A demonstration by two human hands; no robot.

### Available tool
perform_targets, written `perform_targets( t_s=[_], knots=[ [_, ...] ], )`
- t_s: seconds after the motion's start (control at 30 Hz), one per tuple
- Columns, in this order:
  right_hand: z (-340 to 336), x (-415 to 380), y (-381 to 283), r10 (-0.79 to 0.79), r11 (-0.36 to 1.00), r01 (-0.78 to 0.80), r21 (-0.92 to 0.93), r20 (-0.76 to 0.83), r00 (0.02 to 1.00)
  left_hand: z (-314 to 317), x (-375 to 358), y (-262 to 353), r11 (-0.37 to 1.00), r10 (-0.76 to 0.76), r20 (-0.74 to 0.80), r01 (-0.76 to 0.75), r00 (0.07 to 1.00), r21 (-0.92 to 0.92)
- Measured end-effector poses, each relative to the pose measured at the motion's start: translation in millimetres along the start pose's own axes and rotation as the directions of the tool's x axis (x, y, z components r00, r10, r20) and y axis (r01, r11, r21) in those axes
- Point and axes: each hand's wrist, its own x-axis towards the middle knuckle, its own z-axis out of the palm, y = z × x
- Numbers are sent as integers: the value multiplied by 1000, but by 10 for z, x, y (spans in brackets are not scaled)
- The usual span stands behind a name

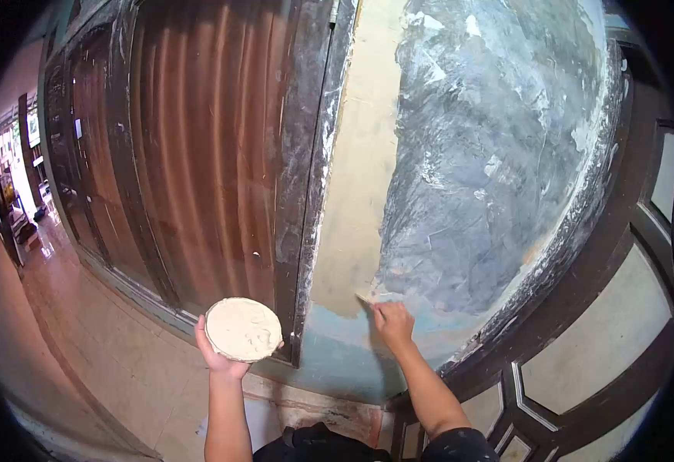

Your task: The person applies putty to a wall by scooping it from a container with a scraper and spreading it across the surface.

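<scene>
My left hand (220,357) holds up a round plate (243,329) from its left side and underneath; a cream-coloured paste covers its top. My right hand (394,323) is closed on a small spreading tool (365,299), whose tip is at the wall near the lower end of a cream-coated strip (358,162). This strip runs down the wall beside the dark frame. To its right the wall (468,192) is patchy grey and blue, and a light blue-green band (337,346) lies below.
Left of the strip stands a dark-framed glass panel (206,154) with reddish-brown curtains behind it. A dark door with pale panels (599,339) is at the right. Tiled floor (129,346) runs along the lower left towards a bright opening.
</scene>
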Motion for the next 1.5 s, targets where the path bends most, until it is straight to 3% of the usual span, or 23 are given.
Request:
perform_targets(
  t_s=[0.03, 0.13, 0.23, 0.3, 0.37, 0.47, 0.63, 0.7, 0.77, 0.83, 0.87, 0.93, 0.97, 1.03, 1.17, 1.5],
  knots=[
    [77, -120, 42, -5, 1000, 5, 0, 1, 1000, -42, 0, 5, 1000, 5, 1, -5, 1000, -7],
    [339, -461, 175, 3, 998, 18, -62, 327, 945, -102, -18, 1, 1000, 4, -12, -4, 1000, -24],
    [419, -369, 214, 49, 992, -3, -125, 362, 931, -166, -7, -17, 1000, 19, -27, -20, 999, -22],
    [213, -49, 138, 67, 989, -15, -148, 349, 935, -171, 7, -33, 998, 11, -28, -13, 1000, -61],
    [-57, 195, 16, 29, 999, -25, -48, 96, 995, -29, -43, -32, 999, 17, 7, -17, 1000, -28],
    [-375, 299, -170, 7, 994, -7, 112, -2, 1000, 70, -116, -35, 992, -48, 19, 50, 999, -112],
    [-763, 463, -388, 58, 961, -66, 268, 41, 998, -30, -62, -178, 993, -50, 11, 51, 999, -110],
    [-944, 608, -437, -163, 958, 164, 234, -24, 986, 70, -37, -232, 987, -124, 50, 128, 991, -99],
    [-1154, 731, -565, -162, 938, 134, 320, 63, 985, 345, -72, -230, 976, -176, 145, 192, 974, -104],
    [-1361, 885, -742, -313, 868, 267, 418, 44, 949, 501, -57, -260, 972, -185, 159, 204, 970, -114],
    [-1454, 954, -819, -312, 869, 267, 416, 44, 949, 569, -46, -272, 972, -187, 160, 206, 969, -114],
    [-1627, 1063, -962, -606, 737, 509, 444, 99, 790, 710, -22, -284, 969, -203, 210, 228, 956, -98],
    [-1706, 1098, -1041, -601, 741, 506, 442, 100, 793, 813, -32, -273, 962, -219, 236, 250, 947, -109],
    [-1845, 1140, -1192, -744, 658, 660, 362, 177, 644, 915, -19, -271, 957, -237, 265, 271, 935, -102],
    [-1927, 1115, -1263, -792, 605, 753, 258, 296, 535, 864, 68, -293, 973, -199, 207, 219, 958, -79],
    [-1925, 1062, -1359, -802, 598, 726, 339, 249, 543, 922, 20, -338, 983, -147, 202, 166, 968, -77]
  ],
)
